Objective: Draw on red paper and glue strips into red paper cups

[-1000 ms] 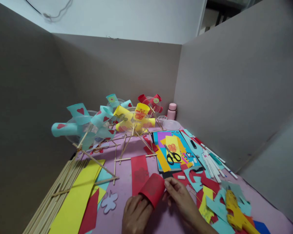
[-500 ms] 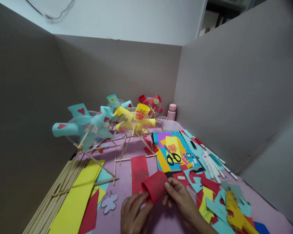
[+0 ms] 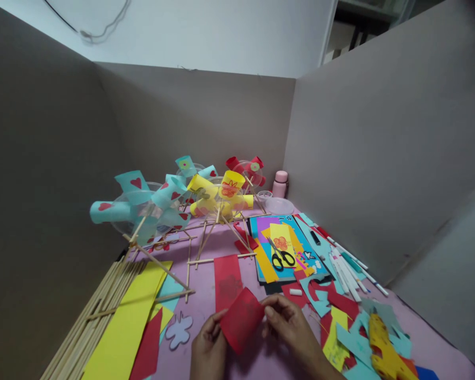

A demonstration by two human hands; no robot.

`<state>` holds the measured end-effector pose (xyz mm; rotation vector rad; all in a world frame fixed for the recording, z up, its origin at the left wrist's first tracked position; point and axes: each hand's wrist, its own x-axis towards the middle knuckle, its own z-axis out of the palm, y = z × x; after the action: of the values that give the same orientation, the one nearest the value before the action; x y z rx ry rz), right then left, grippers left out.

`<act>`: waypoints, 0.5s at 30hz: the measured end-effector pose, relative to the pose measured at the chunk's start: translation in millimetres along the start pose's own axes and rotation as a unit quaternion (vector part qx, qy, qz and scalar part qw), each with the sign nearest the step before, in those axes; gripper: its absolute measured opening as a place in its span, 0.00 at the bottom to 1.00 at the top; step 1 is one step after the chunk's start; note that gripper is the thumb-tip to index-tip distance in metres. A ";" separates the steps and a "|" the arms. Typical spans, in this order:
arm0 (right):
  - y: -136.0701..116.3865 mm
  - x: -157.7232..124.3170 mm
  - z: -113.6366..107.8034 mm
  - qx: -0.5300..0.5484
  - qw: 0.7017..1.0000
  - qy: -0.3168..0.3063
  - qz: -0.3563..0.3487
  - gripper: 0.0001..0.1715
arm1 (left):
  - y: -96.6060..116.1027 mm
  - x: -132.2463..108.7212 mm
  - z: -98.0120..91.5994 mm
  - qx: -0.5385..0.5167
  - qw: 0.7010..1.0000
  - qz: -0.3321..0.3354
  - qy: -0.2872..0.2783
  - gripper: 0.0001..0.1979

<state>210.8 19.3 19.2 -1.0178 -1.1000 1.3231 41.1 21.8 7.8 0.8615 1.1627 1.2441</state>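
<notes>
Between my hands is a piece of red paper (image 3: 242, 321), curved, with a darker drawn pattern on its face. My left hand (image 3: 209, 345) pinches its left edge, and my right hand (image 3: 287, 327) grips its right edge with thumb and fingers. Just beyond it, a flat red paper strip (image 3: 227, 279) with a similar dark pattern lies on the pink tabletop (image 3: 201, 301). A butterfly-shaped cutout (image 3: 179, 331) rests to the left of my left hand.
Paper windmills on stick frames, blue (image 3: 142, 203) and yellow (image 3: 217, 195), stand ahead. Scissors (image 3: 282, 257) lie on stacked sheets (image 3: 261, 264). At right are markers (image 3: 344, 272), paper scraps (image 3: 350, 338) and a yellow glue gun (image 3: 383, 343). Wooden sticks (image 3: 91, 311) lie left.
The red paper has turned from a tube with its open end showing to its patterned face showing. My left hand has shifted to its left edge.
</notes>
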 end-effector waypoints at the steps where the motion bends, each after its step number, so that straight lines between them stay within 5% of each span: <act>1: 1.2 0.5 -1.1 -0.005 1.000 0.016 -0.002 0.26 | -0.8 1.4 -0.8 -0.012 1.000 -0.005 0.017 0.19; 7: 5.3 2.3 -3.4 -0.037 0.997 0.060 -0.007 0.27 | -1.3 3.9 -2.1 -0.053 0.996 0.004 0.066 0.21; 15: 4.5 -0.8 6.4 -0.031 0.999 -0.003 -0.014 0.27 | -0.8 1.9 -0.8 -0.042 0.996 0.035 0.075 0.20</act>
<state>203.7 18.2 16.0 -1.0416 -1.1623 1.2755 40.4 23.4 6.5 0.7618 1.1976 1.4260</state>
